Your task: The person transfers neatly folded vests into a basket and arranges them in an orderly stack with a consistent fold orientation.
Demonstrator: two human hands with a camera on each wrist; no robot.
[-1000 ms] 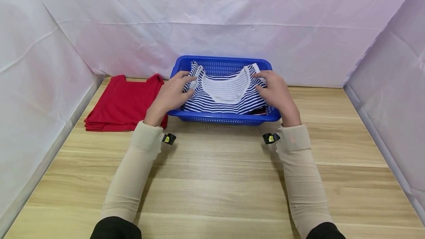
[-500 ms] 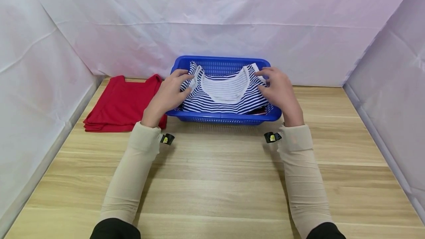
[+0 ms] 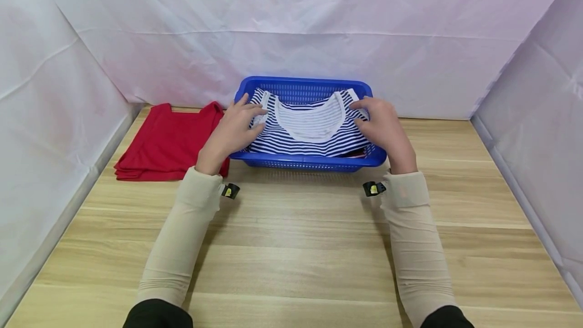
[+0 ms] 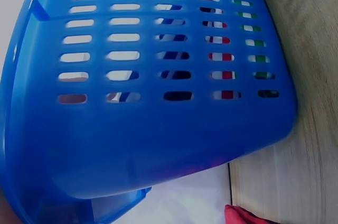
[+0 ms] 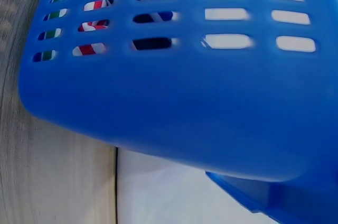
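A blue-and-white striped shirt (image 3: 314, 135) lies on top of the pile in a blue slotted basket (image 3: 309, 162), its white neckline toward the back. My left hand (image 3: 234, 126) holds the shirt's left shoulder between thumb and fingers at the basket's left rim. On the other side, my right hand (image 3: 383, 124) pinches the right shoulder with curled fingers. Each wrist view is filled by the basket's wall (image 4: 158, 129) (image 5: 185, 108). Neither hand shows in those views. Red, green and striped fabric shows through the slots.
A folded red shirt (image 3: 166, 141) lies on the wooden table (image 3: 296, 247) left of the basket, and its corner (image 4: 245, 216) shows in the left wrist view. White sheeting walls the table at the back and on both sides.
Both hands have shifted slightly outward and back, drawing the shirt's shoulders wider toward the basket's rear corners. The basket and the red shirt have stayed put.
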